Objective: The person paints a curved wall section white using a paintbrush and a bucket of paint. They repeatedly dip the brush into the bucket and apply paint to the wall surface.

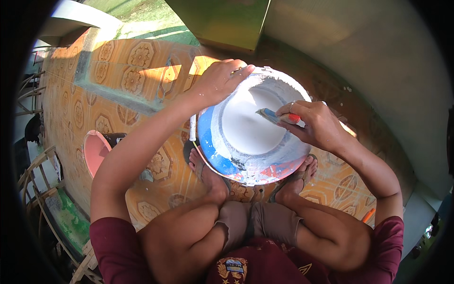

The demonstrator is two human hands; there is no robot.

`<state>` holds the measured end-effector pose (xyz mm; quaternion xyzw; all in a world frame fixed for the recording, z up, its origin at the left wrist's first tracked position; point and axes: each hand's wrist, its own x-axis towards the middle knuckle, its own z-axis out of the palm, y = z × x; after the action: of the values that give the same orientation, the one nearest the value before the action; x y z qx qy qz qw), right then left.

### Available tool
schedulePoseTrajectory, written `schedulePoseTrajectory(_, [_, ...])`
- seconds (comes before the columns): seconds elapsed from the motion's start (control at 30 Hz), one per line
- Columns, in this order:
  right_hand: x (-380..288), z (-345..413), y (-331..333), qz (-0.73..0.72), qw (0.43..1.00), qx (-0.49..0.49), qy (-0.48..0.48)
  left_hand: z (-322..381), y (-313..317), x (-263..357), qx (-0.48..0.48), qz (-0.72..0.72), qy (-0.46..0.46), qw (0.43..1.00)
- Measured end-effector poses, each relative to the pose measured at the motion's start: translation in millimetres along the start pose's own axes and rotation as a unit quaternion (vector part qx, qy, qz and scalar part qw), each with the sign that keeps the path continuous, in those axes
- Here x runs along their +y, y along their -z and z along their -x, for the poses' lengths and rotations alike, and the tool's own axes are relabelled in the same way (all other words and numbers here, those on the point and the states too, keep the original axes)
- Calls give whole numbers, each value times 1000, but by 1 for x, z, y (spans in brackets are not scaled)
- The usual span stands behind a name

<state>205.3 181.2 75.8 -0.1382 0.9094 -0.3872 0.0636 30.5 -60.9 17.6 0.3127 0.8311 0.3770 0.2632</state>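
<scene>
A large paint bucket (216,142), blue and red outside and smeared with white, stands on the floor between my feet. White liquid paint (244,124) lies inside it. My right hand (308,119) grips a paintbrush (273,116) by its handle, which has a red end; the bristles point left over the paint. Whether they touch the paint I cannot tell. My left hand (227,80) rests on the bucket's far left rim, thumb along the edge, its other fingers partly hidden. The bucket's wire handle with a white grip (192,127) hangs at its left side.
A pink bucket (95,151) lies or leans on the patterned tile floor (78,112), left of my legs. A pale wall (354,53) rises at the right, a green panel (227,21) beyond the bucket. Wooden frames (39,174) stand at the far left. An orange object (369,215) lies near my right knee.
</scene>
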Motion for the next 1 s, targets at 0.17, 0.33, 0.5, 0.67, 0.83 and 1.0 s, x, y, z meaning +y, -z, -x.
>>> schedulePoseTrajectory(0.17, [4,-10,-4,44,999,3,-8,24,12,-7,-3,-80,39,996])
schedulePoseTrajectory(0.33, [4,-17,-14,75,997,15,1,16,11,-6,5,-20,5,1000])
schedulePoseTrajectory(0.5, [5,-21,-29,106,993,6,-49,3,10,-15,-47,-34,-1,998])
schedulePoseTrajectory(0.67, [24,-26,-51,118,990,0,-75,6,3,-20,-38,44,12,998])
schedulePoseTrajectory(0.83, [12,-35,-46,66,994,27,-84,12,-3,-25,-18,60,-5,998])
schedulePoseTrajectory(1.0, [-16,-39,-14,-40,981,37,-185,12,-6,-26,-31,60,4,998])
